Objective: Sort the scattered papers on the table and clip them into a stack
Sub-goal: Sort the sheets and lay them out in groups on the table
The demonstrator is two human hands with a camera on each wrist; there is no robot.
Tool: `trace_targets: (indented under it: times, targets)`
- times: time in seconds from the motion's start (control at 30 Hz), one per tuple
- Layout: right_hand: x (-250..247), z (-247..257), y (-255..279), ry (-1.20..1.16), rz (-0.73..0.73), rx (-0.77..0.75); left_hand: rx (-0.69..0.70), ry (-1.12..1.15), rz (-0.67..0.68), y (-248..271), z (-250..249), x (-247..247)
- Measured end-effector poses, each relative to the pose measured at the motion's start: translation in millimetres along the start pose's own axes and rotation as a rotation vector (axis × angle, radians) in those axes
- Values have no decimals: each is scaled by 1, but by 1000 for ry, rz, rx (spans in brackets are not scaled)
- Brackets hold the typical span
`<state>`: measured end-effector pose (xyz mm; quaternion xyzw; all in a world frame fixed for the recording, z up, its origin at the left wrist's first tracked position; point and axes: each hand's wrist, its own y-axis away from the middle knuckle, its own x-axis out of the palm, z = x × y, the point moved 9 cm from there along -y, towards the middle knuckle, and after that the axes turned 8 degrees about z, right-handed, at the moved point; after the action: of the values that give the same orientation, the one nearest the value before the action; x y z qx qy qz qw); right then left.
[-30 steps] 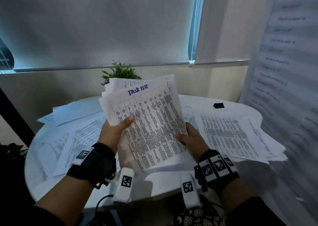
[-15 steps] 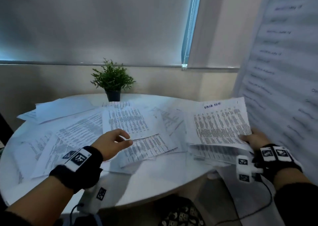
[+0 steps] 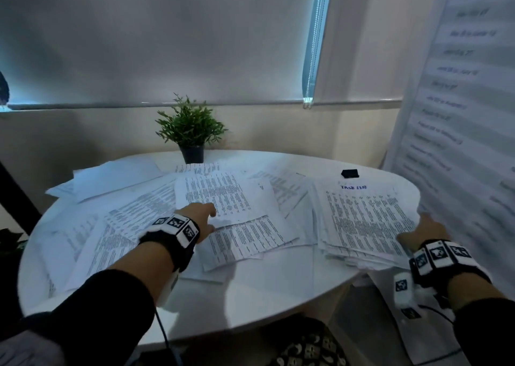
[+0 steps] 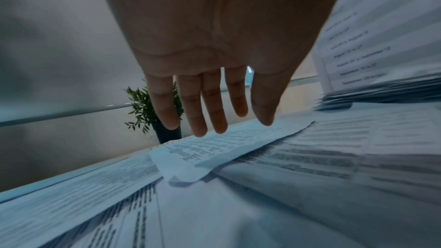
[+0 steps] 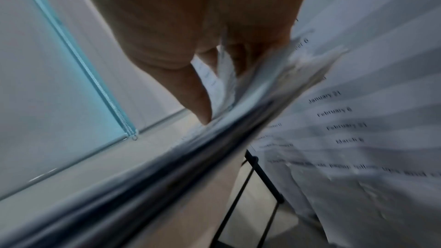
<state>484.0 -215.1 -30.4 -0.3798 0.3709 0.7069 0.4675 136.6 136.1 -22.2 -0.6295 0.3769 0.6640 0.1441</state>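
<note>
A gathered stack of papers (image 3: 365,220), topped by a sheet headed "Task List", is being held at its near right corner by the right hand (image 3: 423,230); thumb above, fingers apparently curled beneath, though the wrist view is blurred. The stack is lying at the right edge of the round white table (image 3: 250,304). The left hand (image 3: 202,218) is being held flat, fingers straight, grasping nothing, just over the loose printed sheets (image 3: 223,195) scattered across the middle and left. A small black clip (image 3: 349,173) is lying behind the stack. A potted plant (image 3: 191,131) is standing at the far edge. A large printed chart (image 3: 462,92) is hanging close at the right.
</note>
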Motion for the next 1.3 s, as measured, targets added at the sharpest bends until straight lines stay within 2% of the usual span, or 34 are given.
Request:
trace_targets:
  times: [0.07,0.1,0.17,0.23,0.3,0.37,0.5,0.77,1.0,1.3]
  targets:
    - [-12,12,18,157,-76,36,-24,-7,-11,-9,5,-2]
    - [-15,30,32,169,-113,-27,-25,-9,-5,-13,5,-2]
    - [-3,77,68,16,-93,-332,-4,-8,19,-21,2,-1]
    - [33,122,120,-143,141,-638,21,-28,58,-28,-4,2]
    - [81,148,159,-102,387,-781,40,-61,96,-34,-11,7]
    - [122,156,173,18,509,-798,37,-96,117,-37,-14,11]
    - [145,154,172,186,532,-777,34,-153,119,-37,-16,12]
    - [135,153,170,90,499,-746,110,-152,85,-25,-21,13]
    - [137,147,173,18,424,-692,168,-143,196,-15,-23,30]
    - [141,142,173,7,426,-672,185,57,113,9,-18,39]
